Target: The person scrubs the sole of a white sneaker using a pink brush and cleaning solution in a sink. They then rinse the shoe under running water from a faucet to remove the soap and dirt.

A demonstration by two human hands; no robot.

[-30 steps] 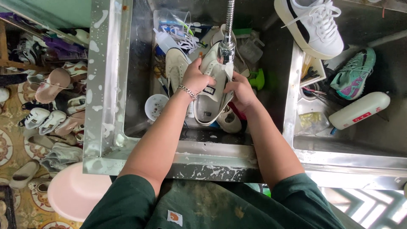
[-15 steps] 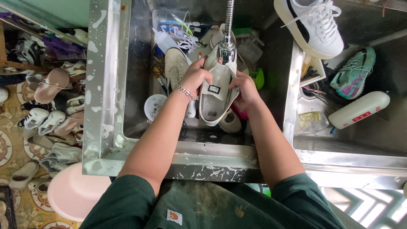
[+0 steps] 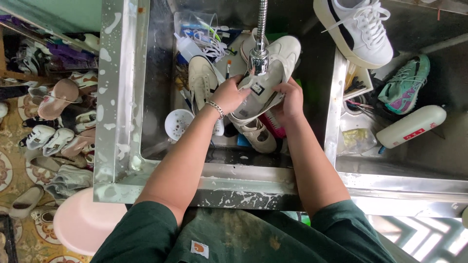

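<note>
Since a moment ago the cream shoe (image 3: pixel 265 78) sits a bit higher, closer under the faucet head (image 3: pixel 258 61); hands barely shifted. Steel sink (image 3: pixel 122 97) holds it all. Shoe's long axis runs toe up-right to heel down-left, betw. both grips: left hand (image 3: pixel 229 95) closed on near-left edge, right hand (image 3: pixel 290 100) closed on right side. Below: second shoe (image 3: pixel 256 134), pink brush (image 3: pixel 273 126), white cup (image 3: pixel 178 124) crowding the basin.

sink (image 3: pixel 122 97): wet, glossy steel flecked with suds
tap (image 3: pixel 259 58): shiny chrome, ribbed metal hose
shoe (image 3: pixel 273 73) under tap: cream, matt leather look
cup (image 3: pixel 178 124) left of tap: white smooth plastic
</note>
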